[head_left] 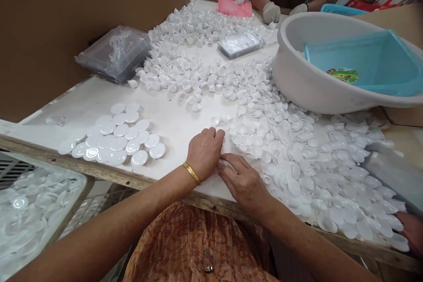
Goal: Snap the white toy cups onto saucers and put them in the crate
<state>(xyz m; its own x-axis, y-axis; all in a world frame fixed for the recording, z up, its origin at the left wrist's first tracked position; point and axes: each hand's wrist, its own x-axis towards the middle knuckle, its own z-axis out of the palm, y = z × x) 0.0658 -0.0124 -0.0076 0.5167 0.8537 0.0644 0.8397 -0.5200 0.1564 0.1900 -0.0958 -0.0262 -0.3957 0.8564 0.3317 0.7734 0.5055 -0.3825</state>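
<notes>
My left hand (205, 152), with a gold bracelet on the wrist, is curled closed above the table near its front edge. Whatever is in its fingers is hidden behind the back of the hand. My right hand (243, 179) meets it from the right, fingertips drawn together against the left hand's lower side; I cannot make out what they grip. Small glossy white plastic cup-shaped pieces (251, 134) lie loose just beyond and to the right of both hands. Left of them, round white plastic discs (120, 143) are spread in a flat, overlapping group.
A large whitish basin (287, 66) with a blue scoop (373, 64) inside stands at right. Beyond are a film-wrapped block (240, 45), a pink scoop (228, 0) and a person's gloved hands (271, 12). Plastic-wrapped trays (115, 53) sit by a cardboard box (89, 17). A crate (77, 205) holds white pieces.
</notes>
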